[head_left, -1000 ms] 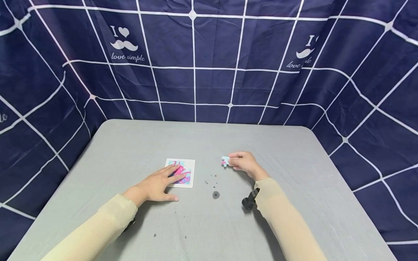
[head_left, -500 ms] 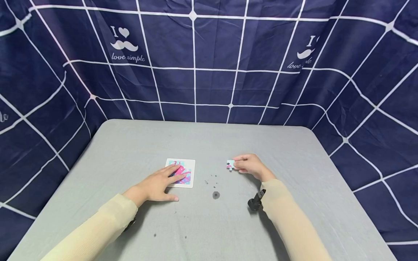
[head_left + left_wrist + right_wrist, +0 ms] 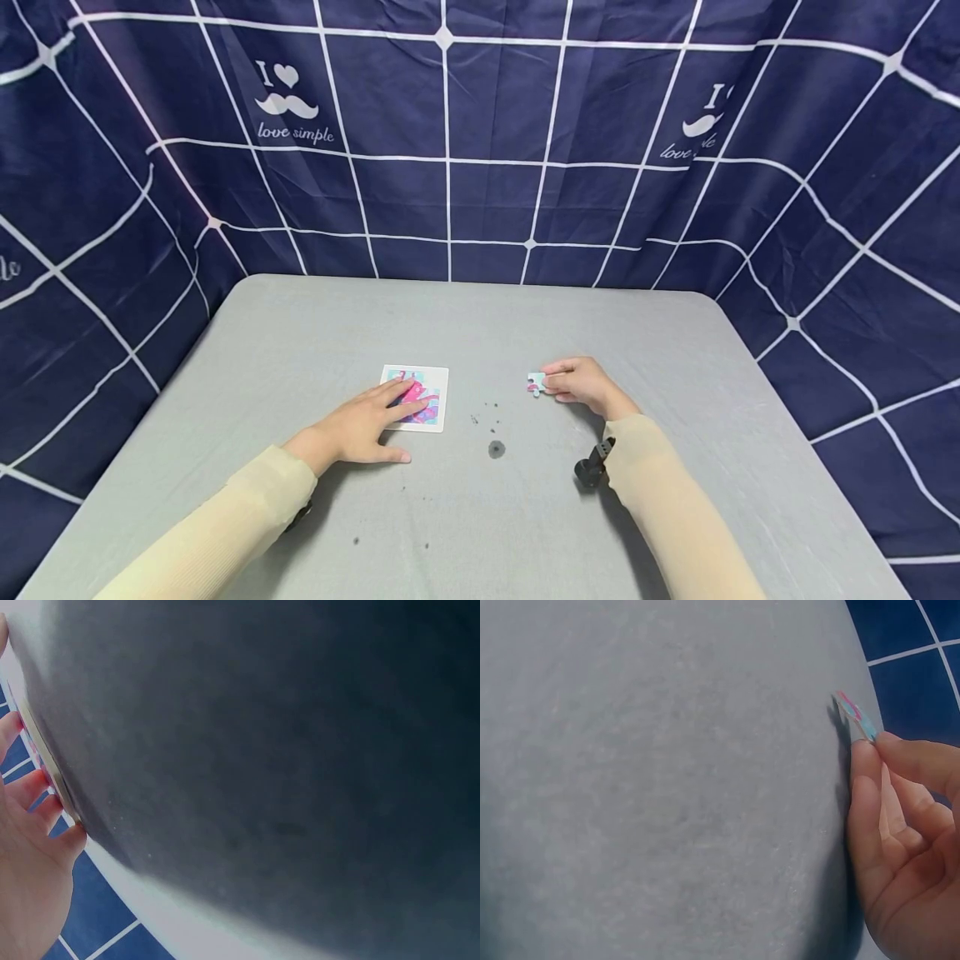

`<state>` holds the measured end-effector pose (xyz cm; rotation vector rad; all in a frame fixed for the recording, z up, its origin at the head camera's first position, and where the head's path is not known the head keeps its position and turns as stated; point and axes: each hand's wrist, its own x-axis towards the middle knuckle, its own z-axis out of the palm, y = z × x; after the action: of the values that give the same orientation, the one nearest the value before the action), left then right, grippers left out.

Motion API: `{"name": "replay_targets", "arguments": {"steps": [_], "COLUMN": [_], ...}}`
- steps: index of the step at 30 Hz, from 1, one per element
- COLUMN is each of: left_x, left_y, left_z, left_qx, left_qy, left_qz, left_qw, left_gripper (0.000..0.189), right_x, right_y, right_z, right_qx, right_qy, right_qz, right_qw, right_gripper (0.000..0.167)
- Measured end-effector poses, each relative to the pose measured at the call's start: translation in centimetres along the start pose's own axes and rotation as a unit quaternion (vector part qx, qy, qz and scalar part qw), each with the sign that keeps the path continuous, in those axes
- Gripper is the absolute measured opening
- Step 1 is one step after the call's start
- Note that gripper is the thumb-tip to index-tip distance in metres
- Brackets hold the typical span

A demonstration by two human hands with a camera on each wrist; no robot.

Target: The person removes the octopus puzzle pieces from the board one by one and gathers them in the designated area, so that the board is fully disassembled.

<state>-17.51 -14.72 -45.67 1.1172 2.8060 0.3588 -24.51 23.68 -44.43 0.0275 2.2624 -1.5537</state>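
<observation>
A light-blue and pink jigsaw piece (image 3: 536, 384) is pinched between the thumb and fingers of my right hand (image 3: 585, 386), on the right of the table's middle. In the right wrist view the piece (image 3: 857, 717) shows almost edge-on, its shadow beside it on the table. My left hand (image 3: 367, 423) lies with fingers spread over a white-framed jigsaw board (image 3: 443, 379), its thumb on the table beside the board. Pink, blue and purple pieces show in the frame around the fingers; part of the picture is hidden under them. The left wrist view shows fingertips along the board's edge.
The grey table (image 3: 480, 517) carries several dark stains, the largest a round spot (image 3: 497, 449) between the hands. Dark blue curtains with a white grid (image 3: 480, 200) rise behind and beside it. A small black camera (image 3: 592, 467) is strapped under the right cuff.
My right hand has shifted a little right and toward me with the jigsaw piece in its pinch. The left hand and the board have stayed in place.
</observation>
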Motion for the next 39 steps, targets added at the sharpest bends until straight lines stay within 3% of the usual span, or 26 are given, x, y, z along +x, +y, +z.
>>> {"name": "replay_targets", "arguments": {"steps": [8, 17, 28, 39], "left_x": [0.0, 0.0, 0.0, 0.0], "left_y": [0.0, 0.2, 0.1, 0.1], "left_z": [0.0, -0.1, 0.0, 0.0], "left_qx": [0.004, 0.004, 0.003, -0.003], "left_qy": [0.004, 0.0, 0.0, -0.005], "left_qz": [0.004, 0.0, -0.001, -0.005], "left_qw": [1.0, 1.0, 1.0, 1.0], "left_gripper": [0.082, 0.082, 0.082, 0.082], "right_x": [-0.2, -1.0, -0.4, 0.0], "right_y": [0.1, -0.4, 0.1, -0.2], "right_z": [0.0, -0.5, -0.6, 0.4], "right_qx": [-0.016, -0.016, -0.017, 0.03], "right_qy": [0.006, -0.019, 0.016, 0.06], "right_qz": [0.004, -0.029, -0.012, -0.051], "right_qw": [0.9999, 0.9993, 0.9997, 0.9964], "right_gripper": [0.035, 0.036, 0.044, 0.049]}}
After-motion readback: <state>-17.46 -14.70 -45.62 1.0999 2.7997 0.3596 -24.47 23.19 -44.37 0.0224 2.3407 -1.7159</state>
